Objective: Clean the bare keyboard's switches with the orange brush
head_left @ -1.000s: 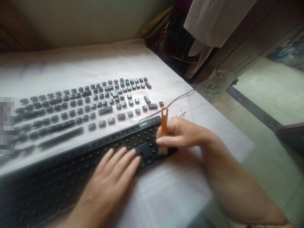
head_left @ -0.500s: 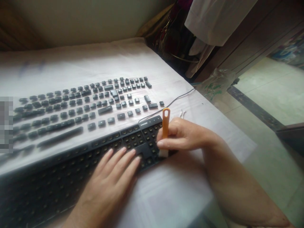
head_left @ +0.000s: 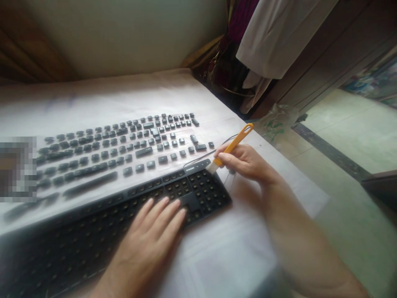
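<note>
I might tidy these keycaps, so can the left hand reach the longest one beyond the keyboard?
Probably yes: the left hand rests on the keyboard, seemingly holding nothing, and nothing tall stands between it and the longest keycap.

Surrounds, misc., bkgd. & R. side.
Tbl. cover: white, faint bluish marks far L. Wall: pale, behind. Drape: brown, upper L. Hanging cloth: whitish, purple cloth just beside. Dk. clutter below, too dim to ID. Panel: dk. brown. Plastic bag: clear w/ green marks, nr. cover's edge. Flr.: pale tile, dk. strip across. Heap: multicol., blurred.
</note>
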Motion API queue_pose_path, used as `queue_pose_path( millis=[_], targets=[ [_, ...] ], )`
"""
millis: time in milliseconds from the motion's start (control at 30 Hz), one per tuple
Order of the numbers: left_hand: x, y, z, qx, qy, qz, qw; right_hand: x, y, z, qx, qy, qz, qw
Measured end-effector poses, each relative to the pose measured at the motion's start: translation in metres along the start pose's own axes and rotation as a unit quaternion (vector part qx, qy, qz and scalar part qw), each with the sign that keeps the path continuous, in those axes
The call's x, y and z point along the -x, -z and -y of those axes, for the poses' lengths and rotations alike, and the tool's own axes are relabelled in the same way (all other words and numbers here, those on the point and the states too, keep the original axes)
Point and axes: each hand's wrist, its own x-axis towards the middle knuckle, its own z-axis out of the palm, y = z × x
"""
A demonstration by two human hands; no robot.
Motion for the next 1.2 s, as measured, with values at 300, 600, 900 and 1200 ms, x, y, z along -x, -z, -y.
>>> queue_pose_path(
  millis=[300,600,900,1200],
  targets=[
    [0.002,-0.006,0.002,-0.017,-0.009,-0.018,1.000,0.008,-0.020,-0.014,0.139,0.052,-0.087,0.985],
    [0.001,-0.006,0.004,-0.042,-0.038,-0.032,0.998,0.029,-0.031,-0.010,0.239,0.011,-0.080,0.968],
    [0.001,-0.009,0.005,-0.047,-0.040,-0.039,0.997,0.033,-0.028,0.008,0.298,-0.030,-0.061,0.952],
    [0.005,-0.008,0.006,-0.052,-0.033,-0.042,0.997,0.023,-0.038,0.008,0.306,-0.043,-0.117,0.944]
  ],
)
